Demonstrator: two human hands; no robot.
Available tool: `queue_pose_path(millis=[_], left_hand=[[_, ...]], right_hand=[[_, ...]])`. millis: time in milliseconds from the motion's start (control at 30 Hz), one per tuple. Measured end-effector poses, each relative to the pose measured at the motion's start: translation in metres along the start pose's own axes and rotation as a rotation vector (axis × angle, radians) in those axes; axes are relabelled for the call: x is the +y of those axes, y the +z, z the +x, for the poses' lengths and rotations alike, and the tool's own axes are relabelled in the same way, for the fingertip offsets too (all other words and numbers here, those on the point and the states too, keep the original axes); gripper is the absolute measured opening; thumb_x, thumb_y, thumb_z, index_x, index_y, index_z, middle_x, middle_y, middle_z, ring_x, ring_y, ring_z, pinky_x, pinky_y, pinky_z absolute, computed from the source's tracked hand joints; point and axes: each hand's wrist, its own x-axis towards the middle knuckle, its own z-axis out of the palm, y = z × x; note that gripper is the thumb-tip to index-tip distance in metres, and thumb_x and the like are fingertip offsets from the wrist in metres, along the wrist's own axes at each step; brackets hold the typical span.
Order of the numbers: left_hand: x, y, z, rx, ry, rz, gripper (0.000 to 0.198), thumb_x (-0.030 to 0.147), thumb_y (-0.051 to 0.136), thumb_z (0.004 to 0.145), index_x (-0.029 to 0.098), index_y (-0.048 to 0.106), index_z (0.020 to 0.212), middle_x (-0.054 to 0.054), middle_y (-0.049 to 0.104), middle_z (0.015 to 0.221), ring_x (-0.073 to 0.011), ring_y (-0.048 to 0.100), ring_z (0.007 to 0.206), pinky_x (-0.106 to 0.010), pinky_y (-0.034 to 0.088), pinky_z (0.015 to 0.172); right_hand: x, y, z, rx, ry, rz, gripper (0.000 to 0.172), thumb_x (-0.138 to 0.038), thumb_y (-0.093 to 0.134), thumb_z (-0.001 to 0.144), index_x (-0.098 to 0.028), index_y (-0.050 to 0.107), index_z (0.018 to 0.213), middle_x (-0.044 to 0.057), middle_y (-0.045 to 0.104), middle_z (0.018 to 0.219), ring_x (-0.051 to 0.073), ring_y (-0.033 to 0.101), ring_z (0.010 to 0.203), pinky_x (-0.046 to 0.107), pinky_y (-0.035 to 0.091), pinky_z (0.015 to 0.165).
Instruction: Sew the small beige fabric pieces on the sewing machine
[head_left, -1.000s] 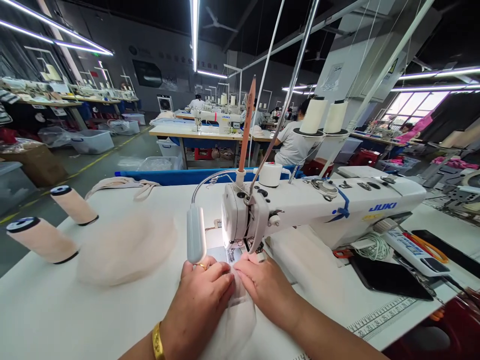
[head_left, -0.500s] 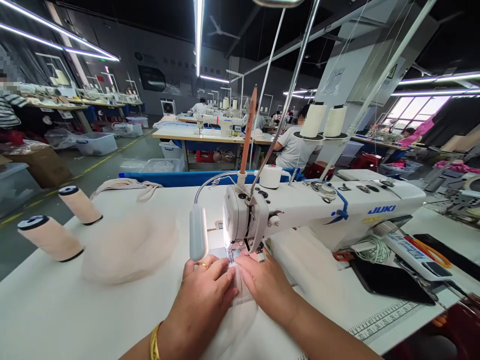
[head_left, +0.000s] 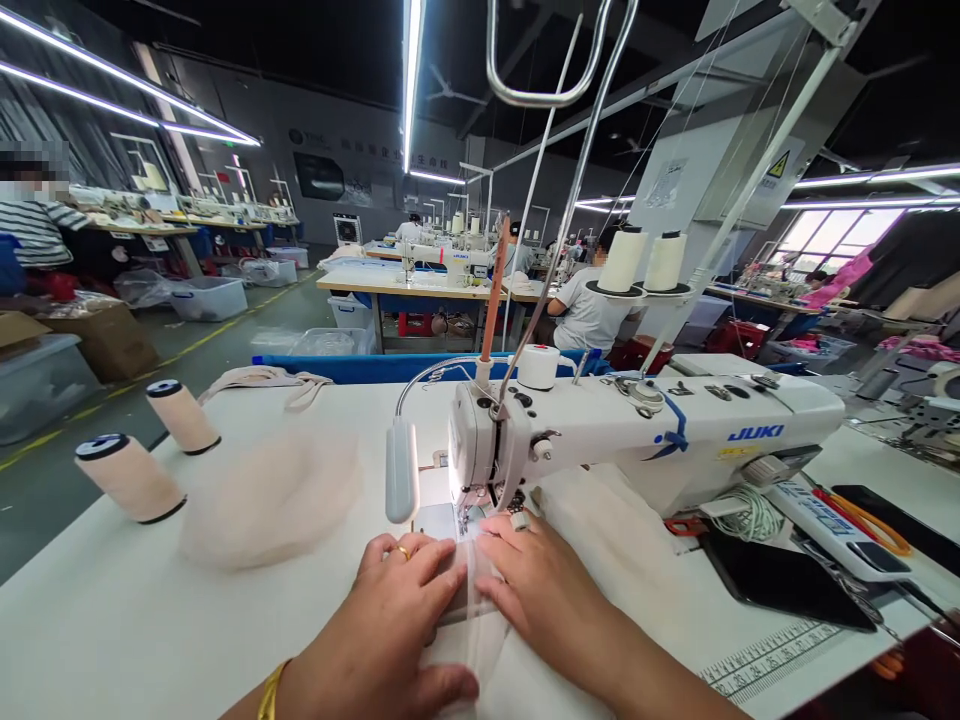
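Observation:
A white sewing machine (head_left: pixel 570 410) stands on the table, its lit needle area just beyond my fingertips. Sheer whitish fabric (head_left: pixel 480 650) runs toward the needle between my hands. My left hand (head_left: pixel 405 605) lies on the fabric's left side, fingers stretched forward and thumb spread back toward me. It wears a gold ring and a bangle. On the right side, my right hand (head_left: pixel 536 580) rests flat on the fabric, index finger beside the presser foot and thumb apart. More pale fabric (head_left: pixel 622 530) lies under the machine arm.
Two peach thread cones (head_left: pixel 131 478) and a sheer beige fabric heap (head_left: pixel 270 500) occupy the left tabletop. To the right are a black phone (head_left: pixel 780 580), a coil of pale cord (head_left: pixel 750 510) and a printed ruler (head_left: pixel 780 655). A lamp (head_left: pixel 402 470) hangs left of the needle. Co-workers sit beyond.
My left hand has slid back slightly and its thumb has spread away from the fingers. The right hand's fingers have moved a little apart from the left's. The view has shifted slightly.

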Motion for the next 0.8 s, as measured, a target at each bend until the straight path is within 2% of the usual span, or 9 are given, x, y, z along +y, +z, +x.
queue_pose_path(millis=[67, 100, 200, 267, 333, 400, 533, 667, 800], left_hand=[[0.003, -0.006, -0.006, -0.107, 0.012, 0.019, 0.070, 0.044, 0.097, 0.060, 0.030, 0.070, 0.123, -0.010, 0.065, 0.143, -0.0421, 0.059, 0.126, -0.059, 0.040, 0.107], [0.004, -0.007, -0.007, -0.132, 0.017, 0.035, 0.063, 0.041, 0.096, 0.061, 0.029, 0.072, 0.118, -0.010, 0.066, 0.140, -0.0421, 0.060, 0.124, -0.059, 0.041, 0.106], [0.005, -0.002, -0.004, -0.076, 0.020, 0.020, 0.006, 0.020, 0.069, 0.084, 0.023, 0.069, 0.089, -0.007, 0.073, 0.115, -0.0306, 0.068, 0.103, -0.046, 0.049, 0.093], [0.003, 0.003, 0.003, 0.018, 0.015, -0.053, 0.020, 0.010, 0.047, 0.089, 0.022, 0.057, 0.077, -0.004, 0.071, 0.095, -0.0219, 0.065, 0.083, -0.035, 0.048, 0.076], [0.001, 0.007, 0.012, 0.110, -0.028, -0.145, 0.021, 0.010, 0.040, 0.089, 0.023, 0.047, 0.074, -0.002, 0.065, 0.081, -0.0187, 0.057, 0.069, -0.030, 0.043, 0.064], [-0.002, 0.009, 0.020, 0.160, -0.100, -0.238, 0.016, 0.014, 0.040, 0.088, 0.024, 0.041, 0.075, 0.000, 0.058, 0.074, -0.0179, 0.050, 0.064, -0.029, 0.040, 0.059], [-0.008, 0.007, 0.033, 0.132, -0.181, -0.374, 0.012, 0.016, 0.047, 0.078, 0.023, 0.051, 0.086, -0.001, 0.060, 0.082, -0.0199, 0.054, 0.072, -0.030, 0.045, 0.065], [-0.015, 0.007, 0.038, 0.119, -0.133, -0.411, 0.019, 0.015, 0.048, 0.079, 0.021, 0.065, 0.083, -0.004, 0.065, 0.089, -0.0226, 0.060, 0.083, -0.032, 0.050, 0.073], [-0.017, 0.008, 0.040, 0.121, -0.125, -0.490, 0.018, 0.019, 0.054, 0.083, 0.021, 0.067, 0.071, -0.003, 0.065, 0.088, -0.0196, 0.063, 0.080, -0.028, 0.052, 0.070]], right_hand=[[-0.003, -0.014, -0.005, -0.097, -0.095, 0.063, 0.035, -0.035, 0.089, 0.085, -0.022, 0.067, 0.108, 0.008, 0.071, 0.122, 0.032, 0.062, 0.111, 0.043, 0.051, 0.093], [-0.003, -0.019, -0.006, -0.142, -0.146, 0.083, 0.040, -0.037, 0.092, 0.081, -0.022, 0.066, 0.108, 0.007, 0.071, 0.121, 0.032, 0.062, 0.112, 0.042, 0.050, 0.095], [0.001, -0.023, -0.002, -0.193, -0.241, 0.094, 0.019, -0.015, 0.080, 0.089, -0.022, 0.063, 0.093, 0.004, 0.071, 0.110, 0.026, 0.063, 0.106, 0.036, 0.048, 0.090], [0.006, -0.019, 0.002, -0.156, -0.237, 0.128, 0.022, -0.002, 0.064, 0.087, -0.023, 0.058, 0.085, 0.002, 0.070, 0.099, 0.022, 0.062, 0.095, 0.032, 0.046, 0.081], [0.012, -0.012, 0.004, -0.063, -0.203, 0.222, 0.019, -0.004, 0.058, 0.085, -0.023, 0.055, 0.085, 0.001, 0.068, 0.091, 0.021, 0.060, 0.084, 0.032, 0.044, 0.076], [0.016, -0.006, 0.004, 0.075, -0.170, 0.347, 0.012, -0.012, 0.054, 0.091, -0.023, 0.056, 0.089, 0.001, 0.068, 0.091, 0.021, 0.059, 0.083, 0.032, 0.045, 0.077], [0.017, 0.004, 0.002, 0.302, -0.088, 0.507, 0.014, -0.024, 0.049, 0.099, -0.024, 0.063, 0.102, 0.003, 0.070, 0.096, 0.022, 0.063, 0.089, 0.032, 0.049, 0.078], [0.013, 0.009, 0.005, 0.294, 0.014, 0.622, 0.017, -0.029, 0.050, 0.102, -0.025, 0.067, 0.103, 0.003, 0.071, 0.097, 0.021, 0.066, 0.089, 0.033, 0.051, 0.081], [0.010, 0.008, 0.009, 0.282, 0.063, 0.673, 0.020, -0.033, 0.049, 0.102, -0.023, 0.066, 0.098, 0.003, 0.070, 0.092, 0.021, 0.065, 0.085, 0.032, 0.050, 0.078]])
